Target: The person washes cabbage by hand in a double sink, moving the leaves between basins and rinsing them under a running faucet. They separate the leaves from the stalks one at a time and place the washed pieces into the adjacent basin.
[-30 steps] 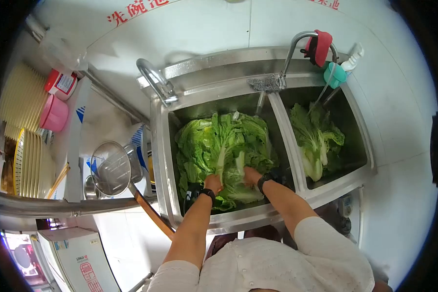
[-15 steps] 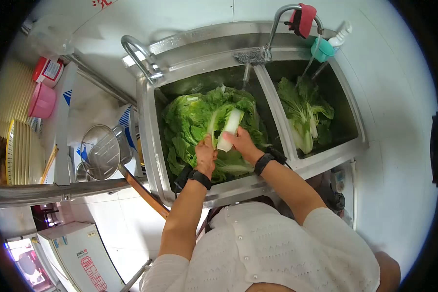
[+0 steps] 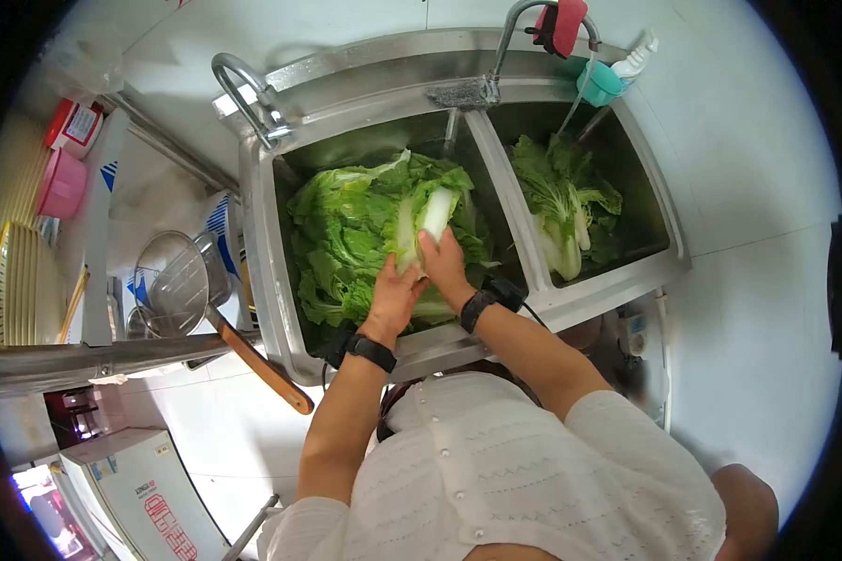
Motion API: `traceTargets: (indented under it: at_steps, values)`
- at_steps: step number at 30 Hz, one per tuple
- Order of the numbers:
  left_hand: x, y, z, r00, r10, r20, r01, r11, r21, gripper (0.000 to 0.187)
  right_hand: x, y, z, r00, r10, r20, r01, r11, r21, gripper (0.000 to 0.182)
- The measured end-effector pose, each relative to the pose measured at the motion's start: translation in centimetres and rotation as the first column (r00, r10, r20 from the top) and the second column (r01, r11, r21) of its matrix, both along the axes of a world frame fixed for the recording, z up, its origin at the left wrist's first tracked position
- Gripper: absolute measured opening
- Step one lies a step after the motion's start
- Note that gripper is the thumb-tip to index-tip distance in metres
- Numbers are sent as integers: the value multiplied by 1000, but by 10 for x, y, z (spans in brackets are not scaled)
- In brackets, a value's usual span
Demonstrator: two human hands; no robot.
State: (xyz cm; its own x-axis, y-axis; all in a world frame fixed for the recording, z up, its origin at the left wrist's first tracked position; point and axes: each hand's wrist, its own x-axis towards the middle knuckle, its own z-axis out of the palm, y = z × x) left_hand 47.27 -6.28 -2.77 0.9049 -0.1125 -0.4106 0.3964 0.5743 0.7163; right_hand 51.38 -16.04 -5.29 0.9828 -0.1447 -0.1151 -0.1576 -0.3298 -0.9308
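Over the left basin [image 3: 286,243] of a steel sink, both hands hold napa cabbage leaves. My right hand [image 3: 446,269] is closed around the base of a leaf with a broad white stalk [image 3: 437,213]. Close beside it, my left hand [image 3: 398,292] grips the lower end of a paler cabbage leaf [image 3: 405,232]; its fingertips are partly hidden. The two hands touch or nearly touch. Beneath and around them lies a heap of loose green leaves [image 3: 341,220] filling much of the basin.
More leafy cabbage [image 3: 563,206] lies in the right basin, under a running faucet [image 3: 510,37] draped with a red cloth [image 3: 559,28]. Another faucet [image 3: 253,98] stands at the left. A wire strainer [image 3: 173,285] rests on the left shelf, its wooden handle [image 3: 262,363] jutting toward the sink.
The white-stalked leaf has turned more upright, and my hands have come closer together at the leaf bases. The whole view has shifted, with the sink now slightly further left and up.
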Motion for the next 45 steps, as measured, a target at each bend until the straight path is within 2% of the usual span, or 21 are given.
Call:
traceTargets:
  at_steps: [4, 8, 10, 12, 13, 15, 19, 20, 21, 22, 24, 30, 31, 32, 34, 36, 37, 39, 40, 42, 45]
  values:
    - [-1, -8, -5, 999, 39, -16, -37, 992, 117, 27, -4, 7, 3, 999, 12, -30, -10, 998, 59, 37]
    - [-1, -3, -25, 993, 121, 11, -108, 832, 544, 18, -15, 17, 7, 994, 100, -37, -89, 970, 225, 42]
    - [-1, 2, -41, 993, 99, 67, -118, 726, 677, 20, -20, 19, 14, 920, 164, -355, 31, 874, 485, 42]
    - [2, 4, -45, 979, 69, 191, -203, 341, 918, 27, -22, 18, 32, 894, 198, -401, 93, 795, 600, 39]
    - [0, 6, -46, 979, 69, 192, -204, 339, 918, 27, -22, 17, 38, 868, 236, -437, 162, 697, 699, 37]
    - [-7, 5, -31, 959, -203, 200, -225, -111, 968, 23, -22, 12, 21, 861, 280, -426, 183, 611, 770, 36]
    - [-10, -1, -46, 974, 0, 225, -221, -192, 956, 24, -22, 4, -10, 841, 340, -420, 158, 588, 793, 31]
    - [-7, 2, -49, 992, 42, 117, -123, 428, 895, 25, -19, 2, -8, 839, 352, -415, 149, 585, 797, 31]
    - [-6, 4, -52, 1000, 6, 6, -8, 883, 469, 27, -19, -3, -6, 824, 374, -425, 114, 625, 772, 28]
    - [-4, 6, -55, 1000, 11, 5, -12, 882, 472, 27, -19, -9, -4, 809, 395, -436, 78, 663, 744, 24]
    - [6, 10, -41, 953, 160, -258, -152, 987, 53, 29, -28, -17, 15, 773, 478, -418, -16, 672, 740, 23]
    - [43, 27, -70, 861, 249, -444, -254, 966, 49, 67, -41, -40, 31, 660, 619, -426, -203, 693, 692, 20]
    - [52, 34, -81, 878, 162, -450, -258, 953, -161, 83, -44, -48, 28, 647, 654, -393, -283, 684, 673, 22]
    - [57, 38, -81, 874, 187, -449, -280, 948, -151, 83, -42, -50, 24, 618, 703, -351, -374, 656, 656, 25]
    - [66, 42, -79, 830, 343, -440, -350, 934, 67, 27, -38, -58, 43, 632, 698, -336, -438, 680, 588, 28]
    - [67, 56, -63, 866, 285, -411, -299, 954, 32, 41, -32, -67, 62, 660, 675, -330, -485, 718, 499, 31]
    - [67, 60, -52, 898, 214, -384, -238, 971, -13, 58, -27, -72, 69, 667, 649, -365, -627, 754, 195, 35]
    - [67, 59, -27, 825, 213, -523, -257, 966, -13, 72, -22, -82, 66, 739, 649, -183, -628, 563, -538, 43]
    - [65, 61, -30, 824, 211, -526, -259, 966, -18, 72, -19, -85, 64, 738, 649, -187, -629, 559, -540, 43]
    - [54, 70, -40, 836, 192, -514, -71, 967, 246, 65, -9, -80, 72, 697, 653, -297, -485, 124, -866, 49]
    - [34, 73, -57, 821, 154, -550, 19, 955, 297, 51, 3, -73, -13, 644, 657, -392, -482, -49, -875, 37]
